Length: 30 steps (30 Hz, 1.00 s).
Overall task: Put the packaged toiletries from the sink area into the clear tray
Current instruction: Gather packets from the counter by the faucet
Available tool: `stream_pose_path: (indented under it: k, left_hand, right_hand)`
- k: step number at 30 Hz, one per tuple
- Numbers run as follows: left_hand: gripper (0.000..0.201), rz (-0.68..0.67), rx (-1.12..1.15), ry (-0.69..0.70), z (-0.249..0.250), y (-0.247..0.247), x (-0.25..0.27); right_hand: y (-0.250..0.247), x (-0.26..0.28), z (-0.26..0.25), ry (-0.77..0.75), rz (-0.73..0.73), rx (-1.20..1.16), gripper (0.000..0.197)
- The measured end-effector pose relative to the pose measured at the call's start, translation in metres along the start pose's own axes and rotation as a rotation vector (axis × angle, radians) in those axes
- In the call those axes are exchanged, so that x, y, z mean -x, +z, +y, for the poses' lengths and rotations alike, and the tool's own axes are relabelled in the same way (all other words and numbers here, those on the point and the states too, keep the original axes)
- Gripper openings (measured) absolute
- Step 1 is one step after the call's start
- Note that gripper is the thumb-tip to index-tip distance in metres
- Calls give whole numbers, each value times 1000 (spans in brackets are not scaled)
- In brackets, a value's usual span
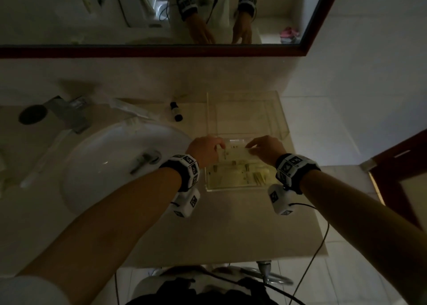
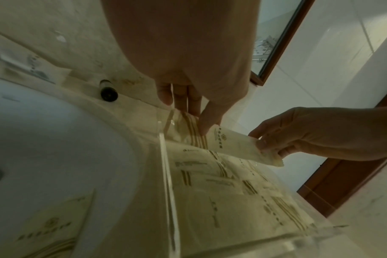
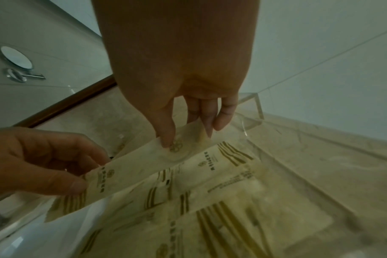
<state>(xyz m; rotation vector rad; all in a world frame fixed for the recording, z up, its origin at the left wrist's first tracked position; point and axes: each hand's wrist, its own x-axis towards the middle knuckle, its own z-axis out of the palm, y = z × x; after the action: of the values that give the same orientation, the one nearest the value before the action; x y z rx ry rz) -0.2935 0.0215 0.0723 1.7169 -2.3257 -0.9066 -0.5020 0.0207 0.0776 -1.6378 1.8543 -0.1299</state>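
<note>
Both hands hold one flat packet [image 1: 233, 153] by its ends over the clear tray [image 1: 283, 122] at the frame centre: the left hand [image 1: 204, 151] pinches its left end and the right hand [image 1: 268, 149] its right. The packet is a long, thin, cream paper sachet with gold stripes and a small emblem. Similar packets [image 1: 240, 177] lie flat in the tray's near half; its walls are smooth, hard and transparent on the beige surface [image 1: 231, 230].

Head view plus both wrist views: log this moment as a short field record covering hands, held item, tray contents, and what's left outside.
left hand: pinches one end of the held packet
right hand: pinches the other end
held packet: long cream sachet, above the clear tray
clear tray: on the counter right of the sink, several packets lie flat inside
small dark bottle: on the counter, outside the tray
</note>
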Motion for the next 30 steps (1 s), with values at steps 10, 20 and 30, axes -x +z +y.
stream_pose_path:
  k: [10,20,30]
  left_hand:
    - [36,-127,-133,8,2,21,-17]
    - [31,-182,-256,50,-2,31,-25]
    - [39,-218,-367,87,-5,37,-21]
  right_hand:
    - [9,-10,21,54,-112,58,20]
    - [11,-14,26,-30,-112,261,23]
    - [10,-13,24,-78,-197,415,30]
